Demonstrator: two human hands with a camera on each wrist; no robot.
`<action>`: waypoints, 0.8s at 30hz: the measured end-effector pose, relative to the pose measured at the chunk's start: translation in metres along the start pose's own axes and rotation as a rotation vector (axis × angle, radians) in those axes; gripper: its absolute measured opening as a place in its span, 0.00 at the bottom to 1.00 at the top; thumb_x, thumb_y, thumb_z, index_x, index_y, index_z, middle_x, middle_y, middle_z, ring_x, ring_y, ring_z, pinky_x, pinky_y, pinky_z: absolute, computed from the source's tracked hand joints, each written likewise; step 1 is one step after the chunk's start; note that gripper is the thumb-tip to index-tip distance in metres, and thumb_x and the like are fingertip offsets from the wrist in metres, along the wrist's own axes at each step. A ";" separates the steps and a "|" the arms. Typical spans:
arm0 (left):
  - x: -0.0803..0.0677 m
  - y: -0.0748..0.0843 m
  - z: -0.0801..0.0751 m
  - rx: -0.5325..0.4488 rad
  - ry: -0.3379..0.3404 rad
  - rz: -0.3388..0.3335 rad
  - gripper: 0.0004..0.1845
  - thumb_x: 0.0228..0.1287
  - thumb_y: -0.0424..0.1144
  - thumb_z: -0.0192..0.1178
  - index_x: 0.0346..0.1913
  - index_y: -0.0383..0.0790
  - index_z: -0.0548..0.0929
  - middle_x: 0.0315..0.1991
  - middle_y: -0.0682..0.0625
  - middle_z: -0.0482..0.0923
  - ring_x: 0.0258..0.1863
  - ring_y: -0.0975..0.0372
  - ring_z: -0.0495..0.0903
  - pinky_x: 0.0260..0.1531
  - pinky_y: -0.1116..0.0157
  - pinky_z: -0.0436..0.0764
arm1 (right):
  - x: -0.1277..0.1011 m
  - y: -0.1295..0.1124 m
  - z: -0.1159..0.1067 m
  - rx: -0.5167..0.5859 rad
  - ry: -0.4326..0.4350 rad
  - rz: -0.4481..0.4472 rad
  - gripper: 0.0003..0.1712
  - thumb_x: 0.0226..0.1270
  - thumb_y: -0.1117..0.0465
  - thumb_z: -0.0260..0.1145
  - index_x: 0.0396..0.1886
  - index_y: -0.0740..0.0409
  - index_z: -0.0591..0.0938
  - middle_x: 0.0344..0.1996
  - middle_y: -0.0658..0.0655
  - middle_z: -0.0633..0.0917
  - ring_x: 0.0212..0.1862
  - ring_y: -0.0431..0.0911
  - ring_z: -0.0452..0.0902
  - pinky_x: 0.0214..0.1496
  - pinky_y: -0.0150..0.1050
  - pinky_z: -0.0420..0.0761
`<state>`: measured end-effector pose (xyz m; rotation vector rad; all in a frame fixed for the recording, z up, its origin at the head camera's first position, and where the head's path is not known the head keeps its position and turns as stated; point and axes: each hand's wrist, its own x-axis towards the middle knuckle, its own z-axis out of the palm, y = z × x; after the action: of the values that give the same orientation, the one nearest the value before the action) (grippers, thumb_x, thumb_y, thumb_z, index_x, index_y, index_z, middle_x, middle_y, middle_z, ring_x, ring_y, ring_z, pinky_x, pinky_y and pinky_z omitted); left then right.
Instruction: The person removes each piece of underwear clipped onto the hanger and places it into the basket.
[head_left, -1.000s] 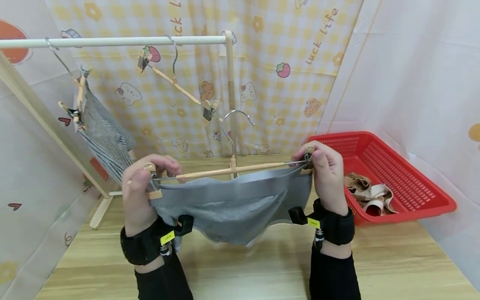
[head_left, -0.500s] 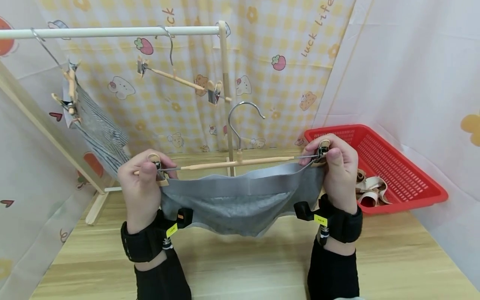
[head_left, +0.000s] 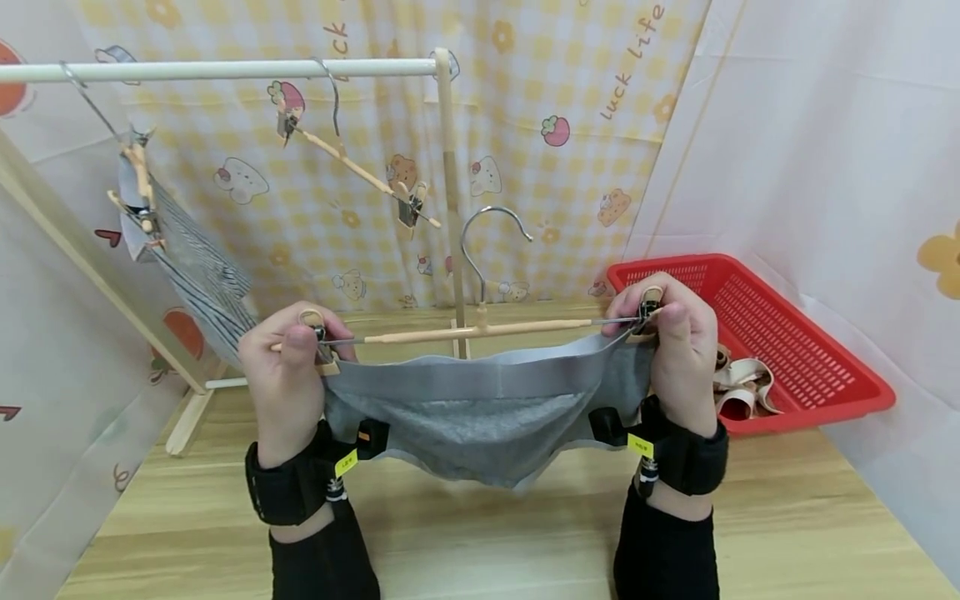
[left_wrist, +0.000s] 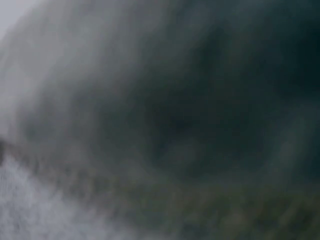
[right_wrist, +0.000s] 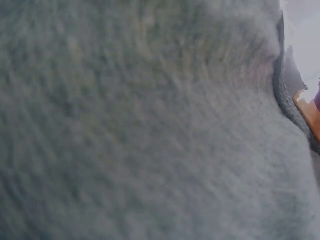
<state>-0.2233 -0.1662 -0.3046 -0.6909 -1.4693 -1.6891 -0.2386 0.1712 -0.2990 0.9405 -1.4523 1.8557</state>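
Grey underpants [head_left: 480, 437] hang by their waistband from a wooden clip hanger [head_left: 420, 336], whose metal hook points up. At the left end, my left hand [head_left: 279, 387] pinches the hanger's clip between thumb and fingers. The other clip [head_left: 648, 307] is gripped by my right hand [head_left: 688, 367] in the same way. Both clips sit at the corners of the waistband. Blurred dark grey cloth [left_wrist: 200, 115] fills most of the left wrist view. Close grey fabric [right_wrist: 150, 130] covers the right wrist view, hiding the right fingers.
Behind stands a rack with a white rail [head_left: 247, 70]. On it hang a bare clip hanger [head_left: 348, 167] and a striped grey garment [head_left: 198, 258] on another hanger. A red basket [head_left: 817, 350] with rolled brown and white items [head_left: 742, 387] stands right on the wooden table [head_left: 480, 542].
Against the rack and basket, both hands have shifted right with the hanger and underpants; the camera view has tilted too. In the last half second they hardly move. Both clips stay gripped.
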 end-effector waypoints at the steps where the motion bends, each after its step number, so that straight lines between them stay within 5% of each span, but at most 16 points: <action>1: 0.000 0.000 0.000 -0.002 0.002 -0.001 0.35 0.62 0.63 0.63 0.21 0.28 0.81 0.13 0.49 0.76 0.11 0.66 0.71 0.11 0.70 0.56 | 0.000 0.000 0.000 0.002 -0.006 -0.001 0.34 0.69 0.40 0.63 0.26 0.72 0.77 0.25 0.61 0.83 0.25 0.46 0.82 0.35 0.35 0.81; 24: 0.001 -0.004 -0.001 -0.044 0.011 -0.020 0.35 0.61 0.62 0.65 0.19 0.28 0.79 0.11 0.50 0.75 0.11 0.65 0.71 0.10 0.70 0.53 | 0.002 0.001 0.007 0.137 -0.006 -0.039 0.26 0.67 0.55 0.68 0.20 0.73 0.75 0.18 0.61 0.82 0.26 0.51 0.77 0.35 0.39 0.75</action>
<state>-0.2274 -0.1675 -0.3060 -0.6912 -1.4396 -1.7429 -0.2391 0.1645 -0.2967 1.0325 -1.3143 1.9443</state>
